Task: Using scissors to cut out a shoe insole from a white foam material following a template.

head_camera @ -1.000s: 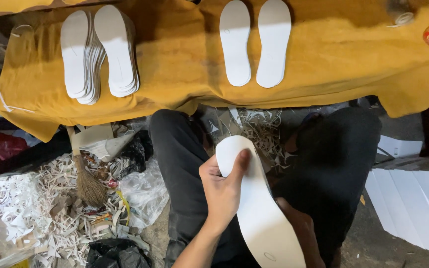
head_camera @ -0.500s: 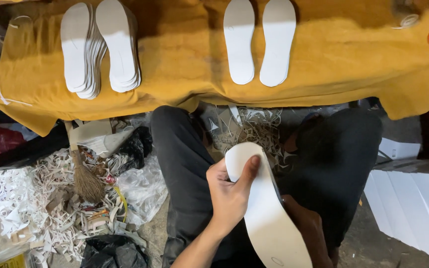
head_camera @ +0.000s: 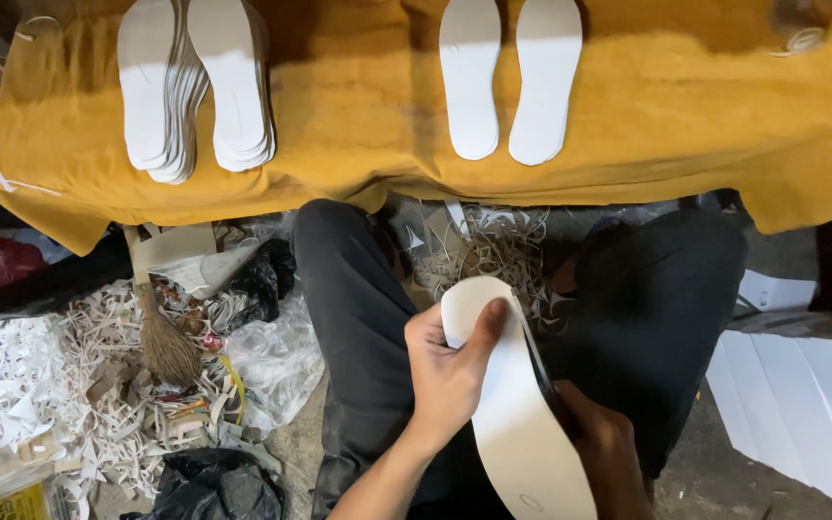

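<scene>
Our left hand point(head_camera: 450, 371) pinches the white insole point(head_camera: 512, 414); our right hand point(head_camera: 604, 448), beneath the insole, seems to grip dark shears point(head_camera: 538, 366). We should steady the insole's edge.

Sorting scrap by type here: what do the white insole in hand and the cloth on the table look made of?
The insole looks like matte white foam or board; its flat face and clean-cut edge leave that open. The mustard cloth looks like soft napped fabric, draping in folds.

single head cam, looks steeply down from close over the lap; yellow cloth table point(head_camera: 377, 144) runs along top, littered floor point(head_camera: 60, 385) at left.
</scene>
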